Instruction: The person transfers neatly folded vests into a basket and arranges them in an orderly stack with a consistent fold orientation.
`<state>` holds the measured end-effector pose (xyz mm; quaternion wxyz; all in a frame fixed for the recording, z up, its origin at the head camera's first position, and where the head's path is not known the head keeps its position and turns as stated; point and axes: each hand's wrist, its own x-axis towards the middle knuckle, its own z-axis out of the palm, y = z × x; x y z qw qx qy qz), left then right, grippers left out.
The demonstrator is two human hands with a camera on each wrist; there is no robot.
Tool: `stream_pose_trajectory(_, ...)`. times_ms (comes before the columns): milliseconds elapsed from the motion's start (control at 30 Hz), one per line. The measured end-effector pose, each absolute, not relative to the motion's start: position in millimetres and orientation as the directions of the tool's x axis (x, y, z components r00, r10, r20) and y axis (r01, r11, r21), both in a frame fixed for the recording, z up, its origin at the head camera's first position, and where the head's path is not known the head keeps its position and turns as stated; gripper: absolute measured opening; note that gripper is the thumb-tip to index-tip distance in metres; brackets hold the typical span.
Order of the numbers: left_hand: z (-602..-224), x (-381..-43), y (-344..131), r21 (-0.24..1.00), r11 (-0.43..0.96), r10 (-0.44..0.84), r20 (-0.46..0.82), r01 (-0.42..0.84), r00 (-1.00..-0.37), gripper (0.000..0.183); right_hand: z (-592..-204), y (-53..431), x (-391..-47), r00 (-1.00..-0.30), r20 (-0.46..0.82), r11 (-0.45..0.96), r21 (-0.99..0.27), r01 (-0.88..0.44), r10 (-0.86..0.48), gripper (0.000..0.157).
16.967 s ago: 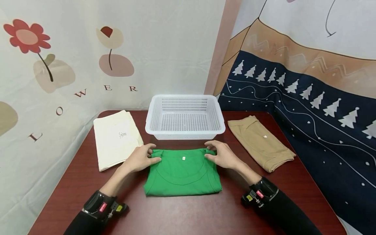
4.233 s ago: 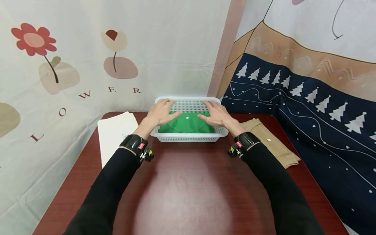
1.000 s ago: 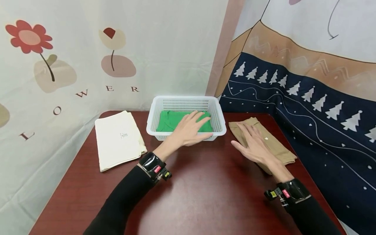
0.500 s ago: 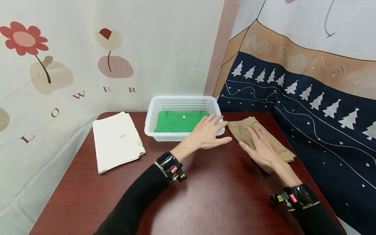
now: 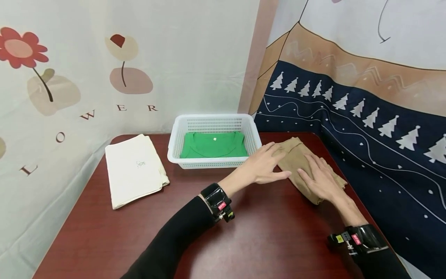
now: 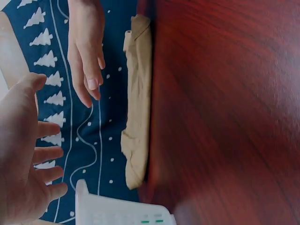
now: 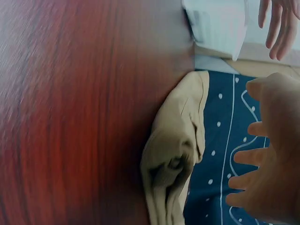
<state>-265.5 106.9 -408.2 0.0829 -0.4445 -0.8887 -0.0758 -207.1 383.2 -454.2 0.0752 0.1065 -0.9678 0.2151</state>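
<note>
The left hand and right hand, fingers extended and gripping nothing, hover above the folded tan garment, which lies on the surface right of the white basket. Pinching only its upper layers could pull the loose folds apart.

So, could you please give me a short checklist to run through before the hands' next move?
1. Green shirt inside the basket: ok, lying in it.
2. Tan cloth folded: ok, layers show at its edge.
3. Left hand free: ok, holding nothing.
4. Right hand gripping the tan cloth: not ok, open above it.
5. White cloth apart from the basket: ok.
6. Tan cloth's underside smooth: cannot tell, hidden.
</note>
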Motion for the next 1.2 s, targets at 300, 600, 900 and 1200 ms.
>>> stream_pose_trajectory(300, -422, -265, 127, 0.135, 0.582, 0.786, 0.157, 0.802, -0.597, 0.080, -460, 409, -207, -0.975, 0.184, 0.914, -0.363, -0.183, -0.122, 0.072)
stream_pose_trajectory(600, -441, -274, 134, 0.268, 0.607, 0.749, 0.123, 0.748, -0.651, 0.080, -467, 428, -210, -0.979, 0.184, 0.917, -0.369, -0.149, -0.085, 0.072)
stream_pose_trajectory(900, -485, -303, 151, 0.410, 0.621, 0.715, 0.053, 0.668, -0.697, 0.084, -471, 444, -210, -0.998, 0.055, 0.925, -0.378, -0.030, -0.010, 0.079)
stream_pose_trajectory(1200, -504, -323, 167, 0.501, 0.687, 0.620, -0.027, 0.526, -0.784, 0.080, -476, 453, -215, -0.998, -0.048, 0.928, -0.367, 0.065, 0.051, 0.084)
